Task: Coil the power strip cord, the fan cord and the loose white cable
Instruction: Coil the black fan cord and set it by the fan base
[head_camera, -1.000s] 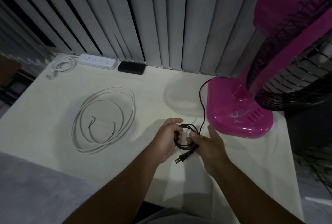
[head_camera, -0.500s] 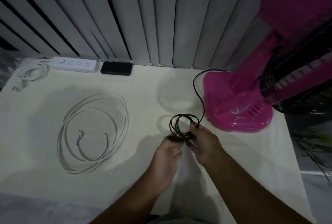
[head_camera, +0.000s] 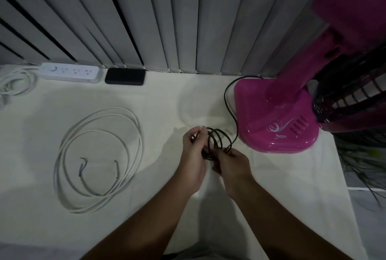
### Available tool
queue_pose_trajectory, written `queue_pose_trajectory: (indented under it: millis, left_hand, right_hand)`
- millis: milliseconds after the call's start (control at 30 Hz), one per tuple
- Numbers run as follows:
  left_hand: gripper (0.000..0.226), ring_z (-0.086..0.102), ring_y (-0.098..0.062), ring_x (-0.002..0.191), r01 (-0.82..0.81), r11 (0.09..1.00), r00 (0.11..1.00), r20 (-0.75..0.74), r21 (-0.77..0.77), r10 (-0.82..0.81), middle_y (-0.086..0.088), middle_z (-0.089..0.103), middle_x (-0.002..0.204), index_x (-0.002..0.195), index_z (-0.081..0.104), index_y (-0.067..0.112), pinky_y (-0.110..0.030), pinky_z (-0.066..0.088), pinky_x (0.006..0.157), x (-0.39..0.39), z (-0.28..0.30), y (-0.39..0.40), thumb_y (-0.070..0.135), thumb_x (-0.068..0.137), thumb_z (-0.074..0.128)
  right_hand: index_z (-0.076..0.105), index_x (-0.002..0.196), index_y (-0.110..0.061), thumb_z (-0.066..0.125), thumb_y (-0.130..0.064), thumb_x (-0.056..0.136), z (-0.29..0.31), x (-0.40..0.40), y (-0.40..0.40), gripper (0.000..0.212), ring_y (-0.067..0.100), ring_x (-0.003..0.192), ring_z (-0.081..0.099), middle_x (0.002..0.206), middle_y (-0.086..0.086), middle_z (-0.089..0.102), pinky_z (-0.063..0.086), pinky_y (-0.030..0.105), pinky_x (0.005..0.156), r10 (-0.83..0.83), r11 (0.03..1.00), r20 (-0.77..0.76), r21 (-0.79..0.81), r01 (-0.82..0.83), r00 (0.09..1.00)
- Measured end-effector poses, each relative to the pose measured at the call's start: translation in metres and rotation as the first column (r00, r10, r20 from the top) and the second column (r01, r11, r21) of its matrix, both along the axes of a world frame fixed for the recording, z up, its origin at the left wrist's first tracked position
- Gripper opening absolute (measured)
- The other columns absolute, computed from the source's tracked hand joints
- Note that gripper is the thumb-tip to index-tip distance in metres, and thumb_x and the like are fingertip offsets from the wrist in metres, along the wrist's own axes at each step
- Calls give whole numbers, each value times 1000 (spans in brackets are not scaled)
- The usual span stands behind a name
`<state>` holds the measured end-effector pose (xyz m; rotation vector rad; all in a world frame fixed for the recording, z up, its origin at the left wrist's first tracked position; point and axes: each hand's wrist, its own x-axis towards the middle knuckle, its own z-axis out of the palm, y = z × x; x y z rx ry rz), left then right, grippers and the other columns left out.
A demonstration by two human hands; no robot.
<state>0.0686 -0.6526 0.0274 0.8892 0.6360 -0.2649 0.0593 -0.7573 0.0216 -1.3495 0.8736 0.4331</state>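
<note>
A single head-worn wide-angle view looks forward and down, close over a white table (head_camera: 167,97), with window blinds (head_camera: 167,19) filling the frame's upper half.

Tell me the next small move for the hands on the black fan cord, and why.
Probably wind one more loop: the left hand and right hand both grip a small bundle of loops in the fan cord, yet a slack length runs from it along the table to the back of the fan base. The white cable already lies coiled.
</note>
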Motion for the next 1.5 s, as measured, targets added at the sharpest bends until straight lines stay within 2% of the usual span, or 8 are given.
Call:
queue_pose_trajectory:
  millis: [133, 467, 700, 867, 967, 1200, 1333, 1500]
  left_hand:
    - [38, 66, -8, 68, 95, 967, 994, 33, 236, -106, 3, 67, 72, 116, 57, 31, -19, 53, 63, -2, -8, 1, 10, 86, 66]
    - [22, 44, -17, 53, 80, 996, 993, -94, 45, -76, -6, 41, 64, 83, 43, 9, -28, 49, 57, 29, -5, 24, -12, 80, 38]
    - [2, 53, -22, 70, 134, 989, 990, -46, -55, -136, -16, 48, 81, 93, 50, 8, -37, 51, 70, 38, 2, 32, 7, 92, 51]
    - [31, 58, -21, 62, -35, 967, 980, -198, -254, -16, -8, 59, 65, 85, 63, 5, -32, 48, 78, 29, 1, 38, 36, 83, 66]
    - [31, 67, -17, 85, 53, 986, 977, -197, -155, -83, -5, 71, 86, 100, 69, 10, -28, 50, 86, 19, -3, 26, 37, 99, 54]
    - [29, 46, -11, 51, -53, 985, 987, -139, 163, 76, 1, 43, 62, 93, 56, 10, -29, 47, 67, 36, -11, 11, 14, 108, 32]
    - [29, 62, -14, 74, 104, 942, 989, -131, 318, -64, -4, 68, 84, 110, 68, 16, -28, 49, 72, 46, -13, 16, 14, 106, 39]
    - [27, 55, -10, 69, 364, 825, 931, -163, 433, -326, -3, 66, 90, 117, 69, 13, -24, 42, 64, 70, -8, 24, 16, 104, 45]
  right_hand:
    - [73, 98, -2, 77, -18, 85, -2, 1, 0, 21, 21, 78, 76, 91, 16, 79, 61, 29, 72, 36, 999, 15, 32, -37, 999]
    - [69, 120, -7, 65, -30, 94, 7, 22, -22, 34, 21, 108, 72, 119, 11, 75, 52, 29, 78, 234, 852, 114, 455, -260, 966]
    - [71, 107, 3, 64, -12, 97, 2, 33, -18, 19, 29, 101, 75, 107, 21, 76, 61, 29, 77, 141, 890, 143, 415, -189, 980]
    - [71, 108, 1, 60, -12, 99, 0, 36, -12, 19, 25, 99, 76, 106, 17, 77, 61, 26, 75, -4, 900, 113, 434, -46, 994]
    - [73, 110, 0, 64, -14, 98, -3, 30, -8, 21, 27, 105, 74, 109, 17, 78, 59, 33, 86, 27, 936, 102, 347, -60, 994]
    - [77, 95, -15, 78, -23, 85, -1, 30, 0, 13, 22, 96, 75, 99, 7, 80, 60, 39, 88, 222, 971, 104, 62, -229, 970]
    - [64, 118, -24, 76, -12, 86, 2, 48, -8, 36, 22, 96, 75, 104, 4, 77, 60, 37, 78, 178, 980, 146, 59, -188, 973]
    - [75, 107, -12, 68, -13, 95, -1, 61, -17, 14, 27, 97, 76, 103, 11, 79, 62, 37, 80, 335, 940, 127, 17, -340, 934]
